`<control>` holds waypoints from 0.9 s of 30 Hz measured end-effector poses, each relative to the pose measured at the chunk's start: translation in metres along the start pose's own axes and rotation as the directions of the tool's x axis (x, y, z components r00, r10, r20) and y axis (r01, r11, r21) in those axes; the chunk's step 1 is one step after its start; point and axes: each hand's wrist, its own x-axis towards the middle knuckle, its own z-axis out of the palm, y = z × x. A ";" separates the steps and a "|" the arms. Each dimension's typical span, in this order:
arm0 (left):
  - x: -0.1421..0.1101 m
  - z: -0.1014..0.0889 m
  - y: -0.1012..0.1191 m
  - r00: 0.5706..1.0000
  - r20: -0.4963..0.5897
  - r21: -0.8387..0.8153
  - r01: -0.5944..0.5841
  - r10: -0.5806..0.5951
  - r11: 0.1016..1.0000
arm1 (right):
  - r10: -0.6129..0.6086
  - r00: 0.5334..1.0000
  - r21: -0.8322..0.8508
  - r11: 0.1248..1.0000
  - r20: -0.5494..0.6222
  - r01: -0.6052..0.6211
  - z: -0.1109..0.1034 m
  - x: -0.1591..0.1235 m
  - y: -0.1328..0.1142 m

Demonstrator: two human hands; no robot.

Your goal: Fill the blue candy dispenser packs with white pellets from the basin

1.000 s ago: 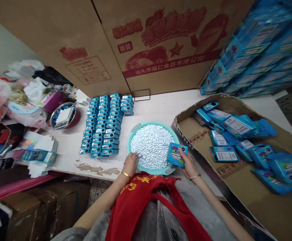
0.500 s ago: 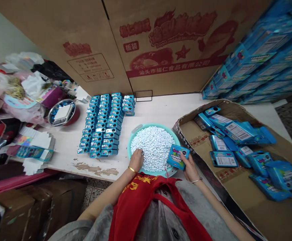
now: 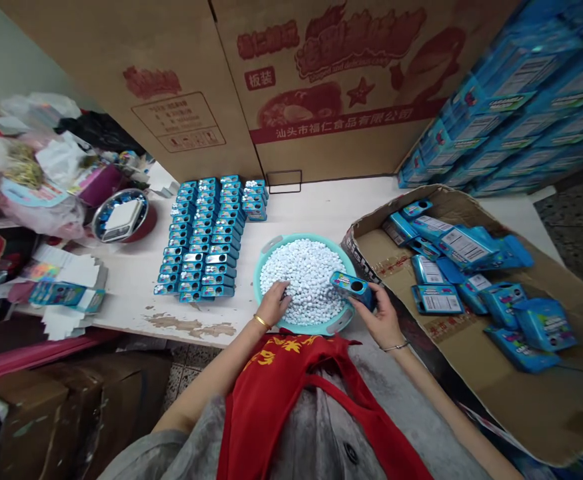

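My right hand (image 3: 382, 319) grips a small blue candy box (image 3: 352, 288) over the right rim of a turquoise basin (image 3: 260, 263). The box is tilted so that its top, with a dark oval hole, faces up. Small white candies (image 3: 304, 270) fill the basin. At the basin's left side, my left hand (image 3: 273, 304) is among the candies with its fingers curled together. What lies in those fingers is hidden, though something dark shows at the fingertips. Rows of blue boxes (image 3: 201, 240) stand on the table to the left, some with white candies at their holes.
A cardboard tray (image 3: 421, 333) with several blue boxes lies to the right. Wrapped stacks of blue boxes (image 3: 501, 120) rise behind it. A large carton (image 3: 331, 153) backs the table. A metal bowl (image 3: 144, 227) holding a white scale (image 3: 123, 220) and bagged clutter (image 3: 46, 207) occupy the left.
My right hand has turned the box from its printed front to its top with the hole. My left hand stays among the candies, fingers slightly shifted. The whole view has shifted a little.
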 end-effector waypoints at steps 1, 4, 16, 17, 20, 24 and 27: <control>0.001 -0.004 0.003 1.000 0.007 -0.015 -0.030 0.030 0.999 | -0.050 0.999 -0.059 0.997 0.010 0.051 -0.002 0.001 -0.001; 0.005 -0.021 0.014 0.994 0.028 -0.050 -0.107 0.109 0.993 | -0.175 0.984 -0.194 0.965 0.029 0.177 -0.006 0.007 -0.005; 0.038 -0.095 0.076 0.947 0.145 0.013 -0.292 0.287 0.956 | -0.412 0.902 -0.350 0.832 0.129 0.430 -0.002 0.020 -0.019; 0.042 -0.099 0.082 0.937 0.192 0.045 -0.305 0.292 0.951 | -0.422 0.895 -0.346 0.826 0.143 0.445 0.000 0.020 -0.021; 0.054 -0.111 0.105 0.907 0.329 0.193 -0.338 0.264 0.921 | -0.450 0.877 -0.340 0.809 0.167 0.480 0.006 0.019 -0.025; 0.067 -0.122 0.139 0.868 0.474 0.457 -0.383 0.145 0.803 | -0.469 0.866 -0.339 0.797 0.175 0.500 0.012 0.017 -0.027; 0.072 -0.127 0.163 0.849 0.517 0.563 -0.434 0.110 0.703 | -0.468 0.866 -0.340 0.797 0.178 0.500 0.015 0.016 -0.026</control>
